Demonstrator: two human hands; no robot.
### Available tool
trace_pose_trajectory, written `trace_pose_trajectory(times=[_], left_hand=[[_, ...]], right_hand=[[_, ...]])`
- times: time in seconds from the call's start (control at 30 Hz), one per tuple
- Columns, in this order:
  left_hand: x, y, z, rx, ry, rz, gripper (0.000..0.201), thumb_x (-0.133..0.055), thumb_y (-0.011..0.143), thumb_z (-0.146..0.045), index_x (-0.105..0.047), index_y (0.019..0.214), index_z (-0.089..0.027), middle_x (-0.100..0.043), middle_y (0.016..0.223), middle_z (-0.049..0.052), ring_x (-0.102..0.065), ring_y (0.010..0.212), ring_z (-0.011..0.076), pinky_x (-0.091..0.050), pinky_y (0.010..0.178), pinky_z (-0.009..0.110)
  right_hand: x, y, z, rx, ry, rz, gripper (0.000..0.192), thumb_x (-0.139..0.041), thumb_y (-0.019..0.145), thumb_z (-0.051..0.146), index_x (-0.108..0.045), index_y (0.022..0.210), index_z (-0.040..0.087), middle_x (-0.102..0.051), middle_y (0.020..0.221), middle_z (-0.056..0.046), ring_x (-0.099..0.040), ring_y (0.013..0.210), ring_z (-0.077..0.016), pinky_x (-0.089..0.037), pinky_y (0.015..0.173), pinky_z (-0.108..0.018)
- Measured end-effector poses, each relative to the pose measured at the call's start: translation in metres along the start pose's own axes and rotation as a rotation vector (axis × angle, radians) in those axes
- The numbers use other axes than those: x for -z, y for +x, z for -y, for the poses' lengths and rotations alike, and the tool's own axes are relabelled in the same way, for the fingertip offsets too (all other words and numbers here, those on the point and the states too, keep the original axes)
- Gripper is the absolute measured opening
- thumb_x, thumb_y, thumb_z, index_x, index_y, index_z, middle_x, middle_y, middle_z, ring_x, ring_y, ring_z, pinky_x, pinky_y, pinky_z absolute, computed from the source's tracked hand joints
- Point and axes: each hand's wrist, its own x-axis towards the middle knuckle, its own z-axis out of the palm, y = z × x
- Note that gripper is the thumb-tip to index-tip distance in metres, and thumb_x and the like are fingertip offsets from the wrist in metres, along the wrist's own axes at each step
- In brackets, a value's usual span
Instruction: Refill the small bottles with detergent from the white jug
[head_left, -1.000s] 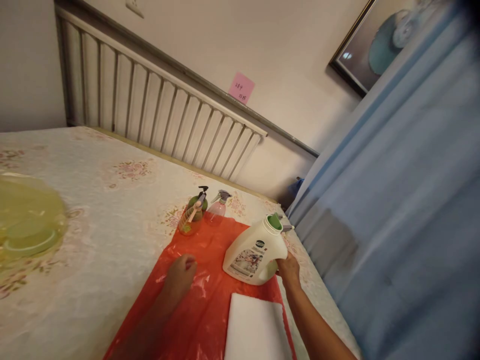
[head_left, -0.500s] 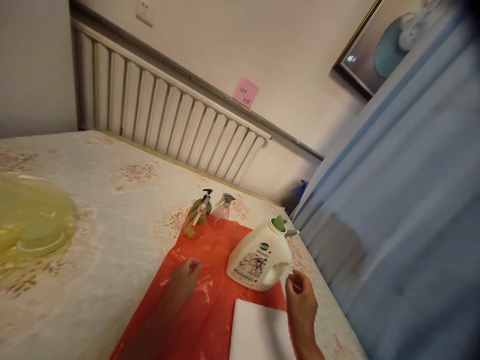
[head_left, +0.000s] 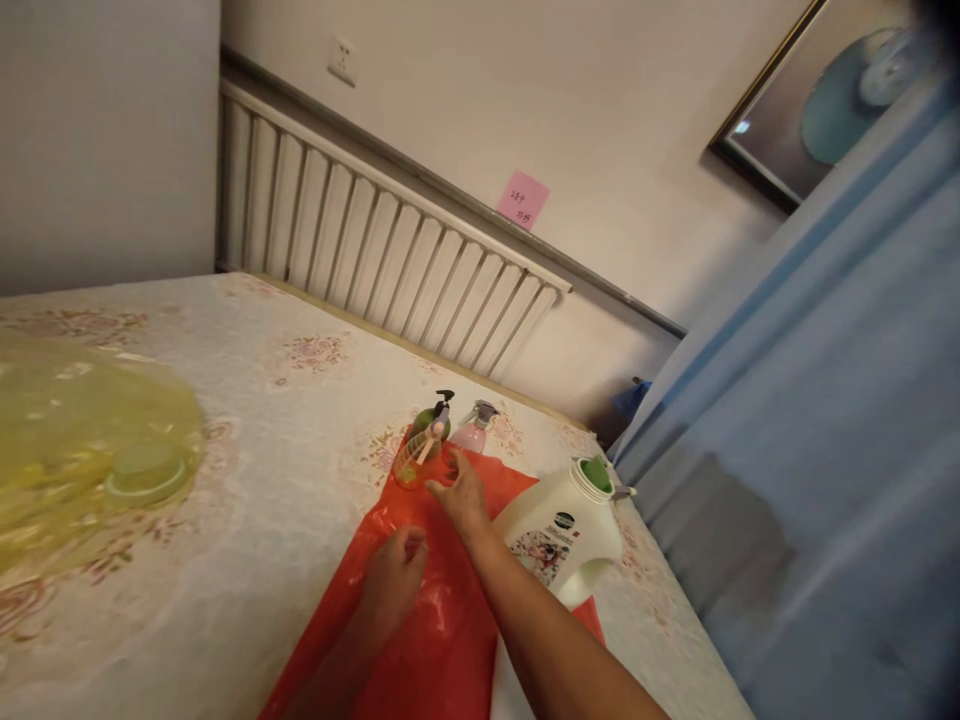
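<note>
My right hand (head_left: 461, 492) reaches across the red plastic sheet or bag (head_left: 442, 610), open, its thumb and fingers apart with nothing between them. Just beyond its fingertips stands a clear bottle (head_left: 409, 462) with a pale sprayer head. Behind that are a green pump bottle (head_left: 421, 425) with a black top and a pinkish spray bottle (head_left: 471, 432). My left hand (head_left: 401, 568) is over the red plastic with fingers curled closed; what they hold, if anything, is hidden. Beside my right forearm stands a white detergent jug (head_left: 559, 525) with a green piece in its mouth.
At the left lies a yellow translucent plastic bag (head_left: 82, 430) with a round pale-green object (head_left: 146, 470) at it. A floral cloth (head_left: 262, 480) covers the table. Beyond are a radiator (head_left: 375, 240), a blue curtain (head_left: 810, 420) and a pink note (head_left: 523, 199).
My right hand has left the jug's handle side and swung left and forward towards the bottles, its fingers spreading. My left hand stays curled over the red plastic. The view has shifted slightly.
</note>
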Motion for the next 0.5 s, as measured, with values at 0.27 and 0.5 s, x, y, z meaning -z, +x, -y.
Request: trace_pose_trajectory(times=[0.27,0.5], left_hand=[[-0.003,0.004,0.007,-0.012,-0.069,-0.037,0.018,-0.045,0.082,-0.021,-0.059,0.092,-0.02,-0.073,0.098,0.01,-0.07,0.095,0.0217,-0.054,0.087,0.031],[-0.007,0.004,0.01,-0.019,-0.056,-0.049,0.015,-0.046,0.084,-0.021,-0.058,0.093,-0.02,-0.073,0.098,0.009,-0.07,0.094,0.0211,-0.054,0.089,0.033]], right_hand=[[-0.035,0.028,0.009,0.075,-0.031,0.027,0.039,-0.071,0.07,0.021,-0.061,0.107,0.016,-0.072,0.1,-0.006,-0.067,0.09,-0.0215,-0.05,0.081,-0.03],[-0.034,0.033,0.015,0.032,-0.048,-0.031,0.041,-0.073,0.068,0.026,-0.061,0.107,0.018,-0.073,0.099,-0.007,-0.068,0.089,-0.0238,-0.051,0.079,-0.032]])
